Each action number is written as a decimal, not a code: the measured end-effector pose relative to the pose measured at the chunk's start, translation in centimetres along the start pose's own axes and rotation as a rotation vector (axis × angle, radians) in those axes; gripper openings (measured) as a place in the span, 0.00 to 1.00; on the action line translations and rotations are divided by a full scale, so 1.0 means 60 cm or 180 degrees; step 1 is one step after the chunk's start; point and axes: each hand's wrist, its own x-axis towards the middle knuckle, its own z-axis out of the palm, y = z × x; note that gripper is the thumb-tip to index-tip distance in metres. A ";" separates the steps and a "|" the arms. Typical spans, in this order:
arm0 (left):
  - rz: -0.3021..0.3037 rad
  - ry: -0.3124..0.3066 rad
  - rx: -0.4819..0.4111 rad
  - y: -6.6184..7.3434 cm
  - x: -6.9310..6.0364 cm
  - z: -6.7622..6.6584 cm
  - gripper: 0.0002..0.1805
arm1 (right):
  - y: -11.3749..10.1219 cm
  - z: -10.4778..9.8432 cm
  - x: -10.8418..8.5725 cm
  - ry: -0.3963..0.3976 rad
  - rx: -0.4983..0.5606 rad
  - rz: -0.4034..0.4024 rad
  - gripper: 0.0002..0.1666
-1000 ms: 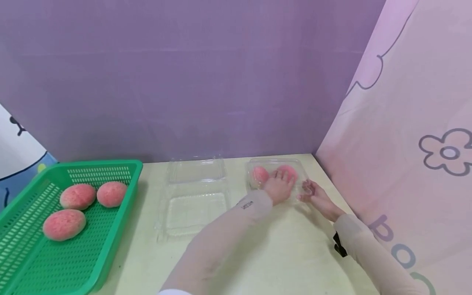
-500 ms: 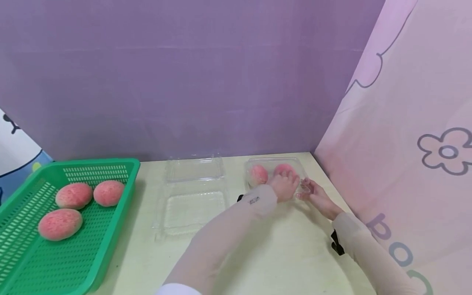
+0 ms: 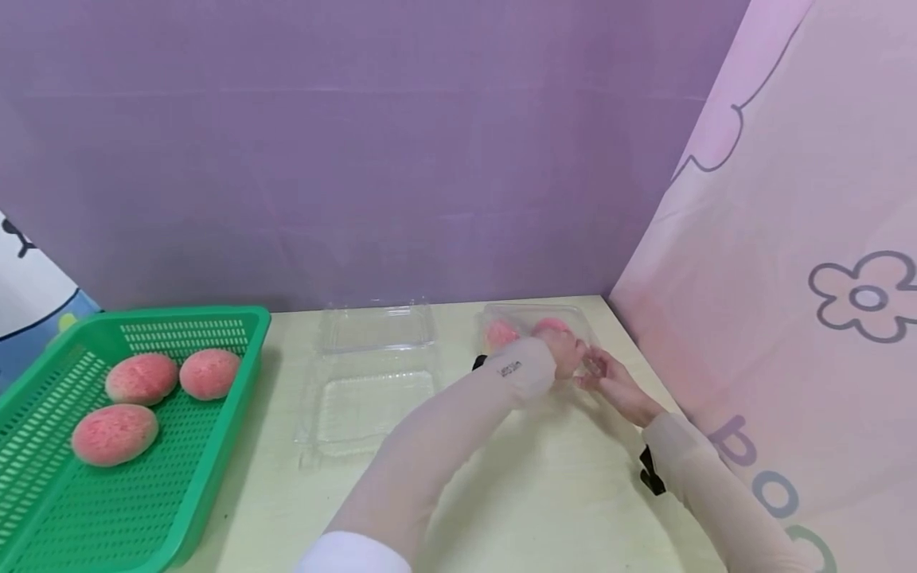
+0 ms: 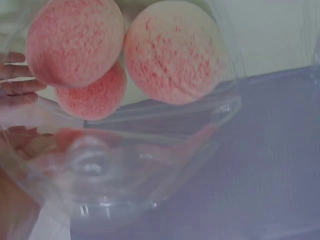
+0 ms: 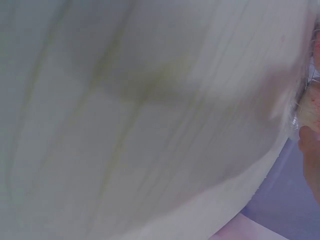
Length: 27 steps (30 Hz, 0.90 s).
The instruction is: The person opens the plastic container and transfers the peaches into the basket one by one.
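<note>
A clear hinged plastic box at the back right of the table contains pink and cream peaches. Three peaches show through the plastic in the left wrist view, with the bent clear lid beside them. My left hand lies over the front right part of this box; its fingertips are partly hidden by the hand's back. At the right front corner, my right hand holds the box edge between thumb and fingers. In the right wrist view, only a thumb shows beside a peach at the right edge.
A second clear hinged box lies unfolded left of the filled one. The green basket on the left holds three peaches. A purple cloth wall stands behind the table, and a pink patterned cloth stands on the right.
My left hand has slid right along the box from above the peaches to the front right corner, close to my right hand. The right hand has hardly moved.
</note>
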 end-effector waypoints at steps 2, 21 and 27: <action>0.0019 -0.0064 -0.0061 -0.004 0.001 -0.001 0.23 | 0.000 0.002 0.002 -0.0022 0.0008 0.0007 0.47; -0.0044 0.0418 -0.0906 -0.056 -0.032 -0.001 0.29 | -0.005 -0.001 -0.001 0.0071 0.0000 0.0119 0.50; 0.0158 0.0617 -0.1075 -0.063 -0.046 0.020 0.31 | -0.005 -0.002 -0.001 0.0141 -0.0110 0.0156 0.50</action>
